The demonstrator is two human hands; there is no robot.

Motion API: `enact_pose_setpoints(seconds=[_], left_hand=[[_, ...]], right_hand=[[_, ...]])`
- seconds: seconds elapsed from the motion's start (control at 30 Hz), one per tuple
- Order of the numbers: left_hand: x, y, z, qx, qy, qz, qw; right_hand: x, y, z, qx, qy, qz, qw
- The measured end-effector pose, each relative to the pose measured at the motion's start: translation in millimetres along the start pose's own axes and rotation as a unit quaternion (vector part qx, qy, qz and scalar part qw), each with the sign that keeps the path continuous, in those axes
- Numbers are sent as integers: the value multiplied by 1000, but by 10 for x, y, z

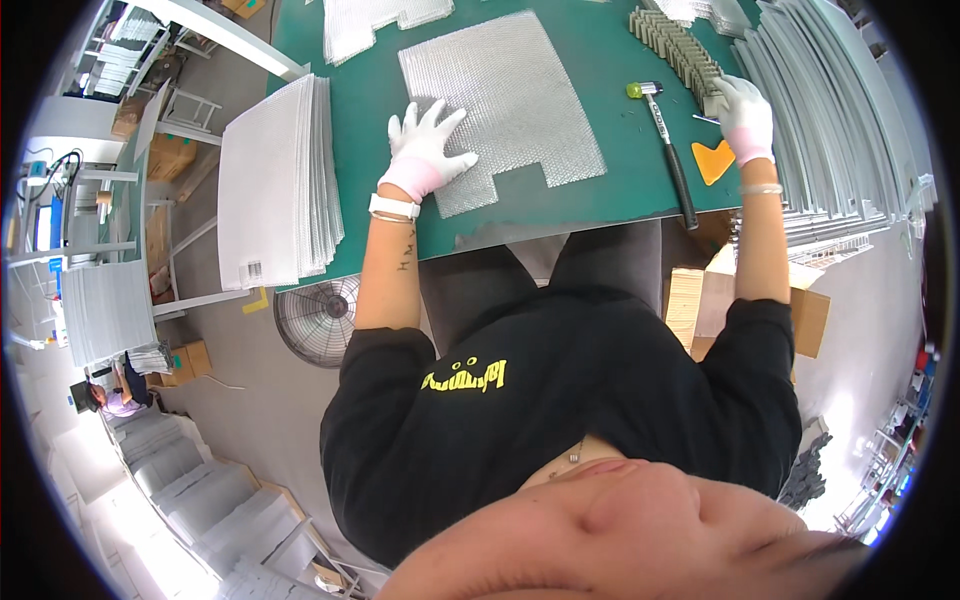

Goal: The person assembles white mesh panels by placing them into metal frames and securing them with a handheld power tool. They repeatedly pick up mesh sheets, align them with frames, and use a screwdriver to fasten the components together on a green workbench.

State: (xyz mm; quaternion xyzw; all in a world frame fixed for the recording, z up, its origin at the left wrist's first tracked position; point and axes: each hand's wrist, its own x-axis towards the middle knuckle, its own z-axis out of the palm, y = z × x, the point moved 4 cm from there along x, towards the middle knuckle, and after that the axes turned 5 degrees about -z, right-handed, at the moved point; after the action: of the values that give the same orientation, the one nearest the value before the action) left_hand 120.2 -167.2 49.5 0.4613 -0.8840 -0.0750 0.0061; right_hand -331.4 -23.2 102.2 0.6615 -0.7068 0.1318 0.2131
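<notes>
A silvery mesh sheet [510, 105] with a notch in its near edge lies flat on the green table. My left hand [425, 150], in a white glove with a pink cuff, presses on the sheet's left side, fingers spread. Toward the right, a long row of small beige-grey brackets [672, 45] stands packed together. The gloved fingers of my right hand [745, 108] close on the bracket at the near end of this row; its exact shape is partly hidden. Between the hands lies a hammer [668, 150] with a black handle and a yellow-green tip. Beside the right wrist is an orange scraper [712, 161].
A stack of mesh sheets [275, 185] occupies the left of the green table [590, 195]. Thin grey panels [835, 110] are piled at the right. Cardboard boxes [715, 295] stand below, and a round floor fan [318, 318] sits under the left side.
</notes>
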Motion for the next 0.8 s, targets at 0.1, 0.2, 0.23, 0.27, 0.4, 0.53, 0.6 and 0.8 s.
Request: enact_pose_setpoints(seconds=[0.1, 0.2, 0.23, 0.27, 0.4, 0.53, 0.6, 0.8], left_hand=[[-254, 86, 86, 16, -15, -6, 1000], [-663, 305, 25, 11, 40, 5, 999], [-786, 391, -22, 8, 63, 4, 998], [-916, 501, -93, -8, 130, 7, 991], [-1482, 930, -93, -230, 179, 169, 941], [-1906, 1175, 796, -805, -237, -99, 535], [-1905, 1108, 1118, -887, -126, -208, 393], [-1658, 1003, 1403, -896, -13, -235, 377]], right_hand=[[-101, 362, 192, 77, -5, -117, 990], [-19, 497, 291, 97, -49, -107, 988], [45, 478, 283, 76, -73, -113, 988], [100, 454, 261, 47, -114, -95, 988], [196, 21, -115, 71, -103, -90, 988], [-414, -1083, -435, 377, -35, -81, 922], [-930, -1729, -450, 468, -107, -62, 875], [-1913, -2953, 204, 783, -274, 333, 449]])
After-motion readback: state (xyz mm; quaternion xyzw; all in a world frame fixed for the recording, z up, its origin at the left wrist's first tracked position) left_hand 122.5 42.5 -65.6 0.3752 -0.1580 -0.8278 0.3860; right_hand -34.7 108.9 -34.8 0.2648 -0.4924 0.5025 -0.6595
